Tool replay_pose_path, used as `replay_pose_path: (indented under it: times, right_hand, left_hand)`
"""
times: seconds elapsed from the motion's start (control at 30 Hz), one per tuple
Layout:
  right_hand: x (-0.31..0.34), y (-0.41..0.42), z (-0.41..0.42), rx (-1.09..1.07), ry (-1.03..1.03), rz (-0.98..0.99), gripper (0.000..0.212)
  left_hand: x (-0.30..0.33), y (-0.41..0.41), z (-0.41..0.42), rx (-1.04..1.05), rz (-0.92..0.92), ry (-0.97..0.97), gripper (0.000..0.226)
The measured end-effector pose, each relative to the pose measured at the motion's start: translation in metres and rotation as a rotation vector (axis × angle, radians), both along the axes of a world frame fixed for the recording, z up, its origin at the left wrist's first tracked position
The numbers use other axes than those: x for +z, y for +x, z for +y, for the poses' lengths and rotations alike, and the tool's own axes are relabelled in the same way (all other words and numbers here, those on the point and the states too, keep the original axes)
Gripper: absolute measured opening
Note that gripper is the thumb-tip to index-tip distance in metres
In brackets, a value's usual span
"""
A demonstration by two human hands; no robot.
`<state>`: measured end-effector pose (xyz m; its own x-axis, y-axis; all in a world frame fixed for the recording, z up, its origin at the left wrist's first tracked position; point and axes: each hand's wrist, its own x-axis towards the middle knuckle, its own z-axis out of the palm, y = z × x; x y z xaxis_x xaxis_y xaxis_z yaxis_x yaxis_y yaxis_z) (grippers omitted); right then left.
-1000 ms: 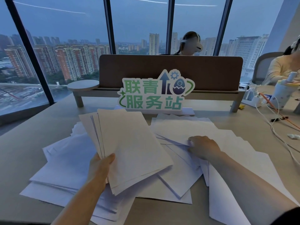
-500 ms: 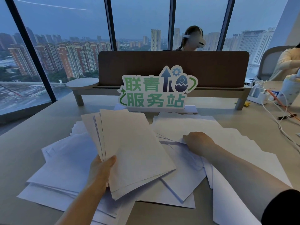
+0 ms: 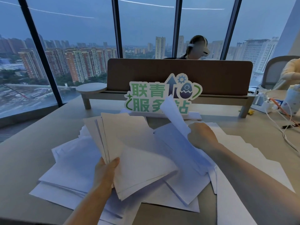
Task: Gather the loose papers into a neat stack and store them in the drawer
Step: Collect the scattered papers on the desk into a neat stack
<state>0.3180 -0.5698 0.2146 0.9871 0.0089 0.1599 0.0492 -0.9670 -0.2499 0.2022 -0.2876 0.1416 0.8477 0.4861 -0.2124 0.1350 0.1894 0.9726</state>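
Note:
Loose white papers [image 3: 68, 166] lie scattered over the grey desk [image 3: 24, 159] in front of me. My left hand [image 3: 105, 171] grips the near corner of a gathered bundle of sheets [image 3: 133, 146], held slightly above the pile and fanned at its far end. My right hand [image 3: 201, 137] is closed on a few sheets [image 3: 175, 120], lifting them so their far edge stands up in front of the sign. More papers [image 3: 243, 159] spread under my right forearm. No drawer is visible.
A green-and-white cut-out sign [image 3: 146, 95] stands behind the papers, before a brown desk divider [image 3: 219, 75] on a low shelf. Cables and a power strip [image 3: 266, 104] lie at right, near a patterned cup [image 3: 292, 99]. Two people sit beyond.
My right hand, earlier flat on the papers, has closed on a few sheets and raised them off the pile toward the bundle. The left hand keeps holding its bundle.

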Motion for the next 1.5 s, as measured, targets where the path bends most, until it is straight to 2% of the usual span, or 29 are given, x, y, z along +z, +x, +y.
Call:
replay_pose_path:
  times: [0.1, 0.2, 0.3, 0.4, 0.57, 0.7, 0.8, 0.93, 1.1, 1.17, 1.23, 1.3, 1.37, 1.5]
  right_hand:
    - [0.009, -0.013, 0.022, 0.068, 0.131, -0.005, 0.023]
    - [0.015, -0.031, 0.049, 0.14, 0.178, 0.014, 0.013]
    - [0.014, -0.042, 0.076, 0.183, 0.177, 0.066, 0.016]
    - [0.008, -0.048, 0.101, 0.219, 0.199, 0.117, 0.031]
    - [-0.004, -0.061, 0.137, 0.261, 0.265, 0.193, 0.032]
    - [-0.017, -0.068, 0.156, 0.269, 0.323, 0.213, 0.033]
    - [-0.025, -0.073, 0.163, 0.279, 0.357, 0.238, 0.022]
    - [-0.029, -0.08, 0.166, 0.31, 0.417, 0.282, 0.044]
    - [-0.032, -0.085, 0.16, 0.256, 0.621, 0.364, 0.064]
    - [-0.035, -0.082, 0.148, 0.241, 0.58, 0.295, 0.052]
    - [-0.04, -0.073, 0.129, 0.188, 0.463, 0.239, 0.033]
    - [-0.044, -0.065, 0.105, 0.08, 0.3, 0.257, 0.042]
    - [-0.048, -0.06, 0.083, -0.016, 0.226, 0.292, 0.054]
    - [-0.056, -0.058, 0.059, -0.044, 0.334, 0.38, 0.056]
  left_hand:
    - [0.003, -0.005, -0.001, -0.025, -0.005, 0.013, 0.034]
    - [0.006, -0.009, -0.002, -0.055, -0.011, 0.026, 0.031]
    - [0.011, -0.014, -0.003, -0.096, -0.041, 0.049, 0.027]
    - [0.012, -0.017, -0.003, -0.137, -0.05, 0.061, 0.029]
    - [0.01, -0.019, -0.005, -0.155, -0.053, 0.096, 0.024]
    - [0.008, -0.021, -0.006, -0.185, -0.001, 0.128, 0.048]
    - [0.006, -0.022, -0.005, -0.197, 0.006, 0.113, 0.047]
    - [0.01, -0.023, -0.007, -0.202, -0.001, 0.056, 0.028]
    - [0.012, -0.021, -0.005, -0.207, 0.009, 0.016, 0.049]
    - [0.011, -0.02, -0.004, -0.209, 0.039, -0.017, 0.052]
    - [0.01, -0.019, -0.003, -0.207, 0.061, -0.06, 0.046]
    - [0.008, -0.018, -0.002, -0.215, 0.081, -0.081, 0.042]
    - [0.009, -0.017, -0.002, -0.23, 0.101, -0.082, 0.04]
    - [0.005, -0.012, -0.002, -0.255, 0.14, -0.037, 0.034]
